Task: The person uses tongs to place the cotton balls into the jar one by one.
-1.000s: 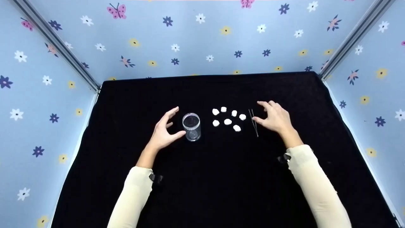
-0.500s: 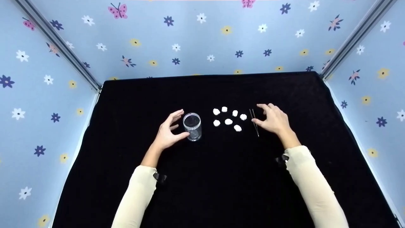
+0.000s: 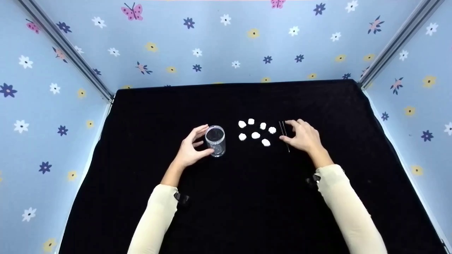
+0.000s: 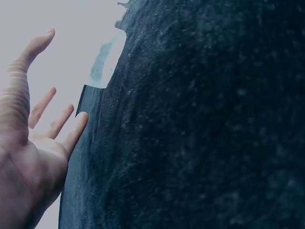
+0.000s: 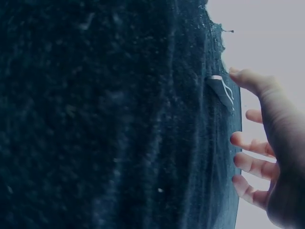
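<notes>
A clear, see-through jar (image 3: 218, 146) stands upright on the black cloth, without a lid. At its left side is my left hand (image 3: 188, 152), thumb and fingers spread around it; in the left wrist view the fingers are spread and hold nothing, with the jar (image 4: 107, 59) beyond them. Thin metal tweezers (image 3: 286, 139) lie on the cloth, their two tips pointing away from me. Just over them is my right hand (image 3: 304, 137), thumb and fingers parted. The right wrist view shows the tweezers (image 5: 221, 89) lying past the thumb tip.
Several white cotton balls (image 3: 255, 135) lie scattered between the jar and the tweezers. Black cloth (image 3: 233, 204) covers the table. Blue flower-patterned walls (image 3: 212, 38) with grey metal corner posts (image 3: 395, 46) close in the back and sides.
My left hand has moved right, its fingers now at the jar's side. My right hand has shifted slightly left and toward me, closer over the tweezers. Jar, tweezers and cotton balls stay put.
</notes>
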Demonstrator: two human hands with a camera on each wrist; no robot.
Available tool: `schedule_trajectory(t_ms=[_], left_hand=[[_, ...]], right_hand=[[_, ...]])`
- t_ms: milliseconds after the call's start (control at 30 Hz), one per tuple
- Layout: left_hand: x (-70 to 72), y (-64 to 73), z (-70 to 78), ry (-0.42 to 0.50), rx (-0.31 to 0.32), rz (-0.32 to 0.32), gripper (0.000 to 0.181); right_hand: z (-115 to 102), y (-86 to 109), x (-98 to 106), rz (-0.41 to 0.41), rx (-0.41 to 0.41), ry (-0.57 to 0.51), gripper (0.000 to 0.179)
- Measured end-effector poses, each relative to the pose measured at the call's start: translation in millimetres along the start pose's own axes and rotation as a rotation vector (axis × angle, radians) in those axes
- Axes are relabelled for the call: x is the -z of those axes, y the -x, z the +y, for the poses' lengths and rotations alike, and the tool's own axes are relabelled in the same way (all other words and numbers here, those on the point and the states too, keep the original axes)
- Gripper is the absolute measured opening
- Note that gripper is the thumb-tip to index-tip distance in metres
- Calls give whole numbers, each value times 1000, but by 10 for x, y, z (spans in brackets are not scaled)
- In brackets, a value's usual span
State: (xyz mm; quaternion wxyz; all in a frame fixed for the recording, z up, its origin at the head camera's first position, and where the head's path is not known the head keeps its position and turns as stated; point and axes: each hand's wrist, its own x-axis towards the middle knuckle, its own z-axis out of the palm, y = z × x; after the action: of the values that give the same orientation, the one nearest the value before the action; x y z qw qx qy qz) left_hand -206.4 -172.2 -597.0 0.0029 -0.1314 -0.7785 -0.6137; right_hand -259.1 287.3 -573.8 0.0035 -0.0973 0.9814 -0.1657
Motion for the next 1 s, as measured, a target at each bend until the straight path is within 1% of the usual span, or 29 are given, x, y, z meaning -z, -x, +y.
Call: schedule_trajectory(t_ms=[233, 567, 867, 1000], left_hand=[[-50, 21, -4, 9, -1, -6, 91], [-112, 37, -58, 13, -18, -4, 88], [-140, 44, -33, 11, -13, 12, 84], [-147, 43, -34, 13, -20, 10, 85]], right_hand=[[9, 22, -28, -12, -3, -18, 74], [44, 34, -70, -32, -14, -44, 75], [44, 47, -72, -38, -17, -70, 65], [53, 51, -77, -35, -16, -80, 59]])
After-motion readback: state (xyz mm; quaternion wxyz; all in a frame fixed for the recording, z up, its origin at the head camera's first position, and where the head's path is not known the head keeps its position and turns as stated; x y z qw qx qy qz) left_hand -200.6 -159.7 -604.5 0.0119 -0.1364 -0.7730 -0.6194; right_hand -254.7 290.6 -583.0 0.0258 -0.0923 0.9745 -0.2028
